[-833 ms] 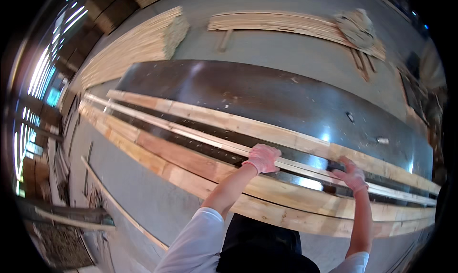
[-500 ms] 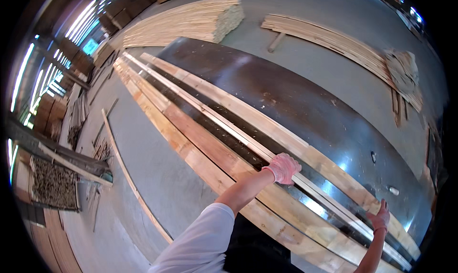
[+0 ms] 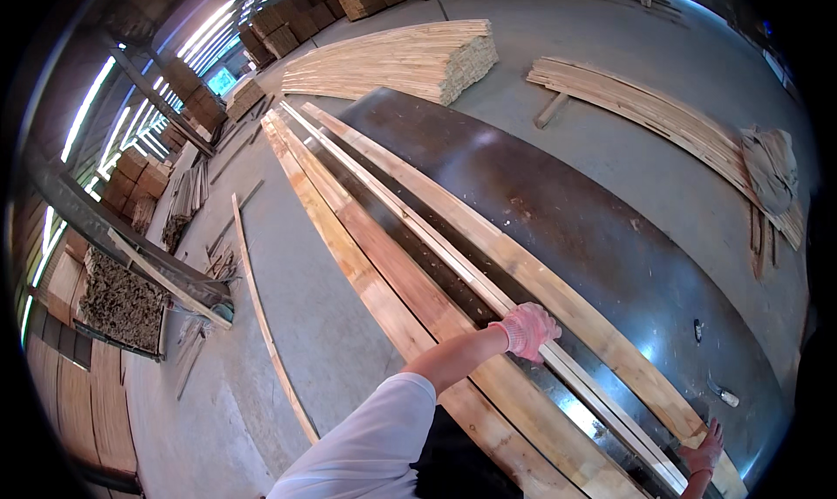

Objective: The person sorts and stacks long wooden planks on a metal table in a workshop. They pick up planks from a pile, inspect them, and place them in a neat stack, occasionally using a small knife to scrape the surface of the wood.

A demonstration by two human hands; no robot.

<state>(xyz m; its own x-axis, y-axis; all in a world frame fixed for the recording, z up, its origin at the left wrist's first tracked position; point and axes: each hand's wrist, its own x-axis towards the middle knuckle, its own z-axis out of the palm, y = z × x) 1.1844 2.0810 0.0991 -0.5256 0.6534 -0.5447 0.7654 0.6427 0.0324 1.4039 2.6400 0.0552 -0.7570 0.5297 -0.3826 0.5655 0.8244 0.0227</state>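
My left hand [image 3: 527, 331], in a pink-and-white work glove, is closed round a pair of narrow wooden strips [image 3: 453, 266] running lengthwise over a dark, shiny tabletop [image 3: 558, 198]. At lower right, my gloved right hand [image 3: 703, 451] lies across a wider pale board [image 3: 558, 291] beyond the strips, thumb and fingers at its edges. Two long boards lie side by side nearer to me: a reddish-to-pale one [image 3: 397, 268] and a yellowish one [image 3: 344, 246] on the outer side. My left forearm passes above both.
A knife-like tool with a pale handle [image 3: 723, 393] and a small dark object [image 3: 697, 330] lie on the tabletop. Beyond stand a large lumber stack [image 3: 392, 63] and a low board pile [image 3: 645, 120] with a grey cloth [image 3: 771, 169]. A long loose strip [image 3: 266, 325] lies on the left floor.
The view has shifted, so the tabletop and boards appear farther right and lower. Both hands keep their places on the strips and the far board, with no clear change of grip.
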